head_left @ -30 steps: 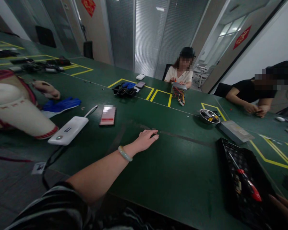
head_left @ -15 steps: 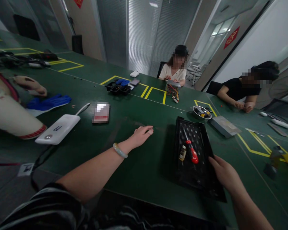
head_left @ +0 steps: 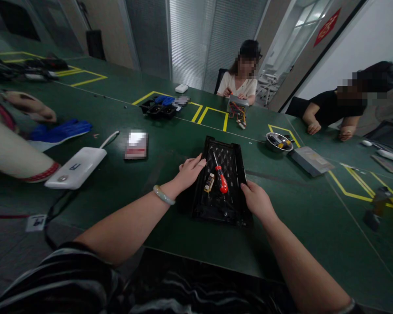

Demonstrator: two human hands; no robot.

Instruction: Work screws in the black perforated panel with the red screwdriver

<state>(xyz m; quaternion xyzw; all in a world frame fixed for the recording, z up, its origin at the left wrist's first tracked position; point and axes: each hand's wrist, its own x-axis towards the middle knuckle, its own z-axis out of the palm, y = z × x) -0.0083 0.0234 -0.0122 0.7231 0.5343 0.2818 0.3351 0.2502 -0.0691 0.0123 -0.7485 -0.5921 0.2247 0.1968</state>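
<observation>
A shallow black tray [head_left: 205, 208] is in front of me on the table. In it lies a screwdriver [head_left: 222, 181] with a red and black handle, its shaft towards the far end. Beside the handle is a small brass-coloured piece [head_left: 209, 182] with a pale label; its kind is unclear. My right hand [head_left: 257, 198] grips the tray's right edge, thumb on top. My left hand [head_left: 189, 173], a jade-like bangle on its wrist, is closed on the left edge; some of its fingers are hidden.
To the left are a white power bank [head_left: 77, 168] with a cable, a boxy device [head_left: 136, 145] and a blue glove [head_left: 60, 132]. Ahead stand black bins [head_left: 157, 109]. A metal bowl [head_left: 279, 142] and a grey box [head_left: 311, 160] are at right. Two people sit across.
The tray has moved left, to the middle in front of me, with my right hand on its edge. My left hand, before resting on the table, now holds the tray's left edge.
</observation>
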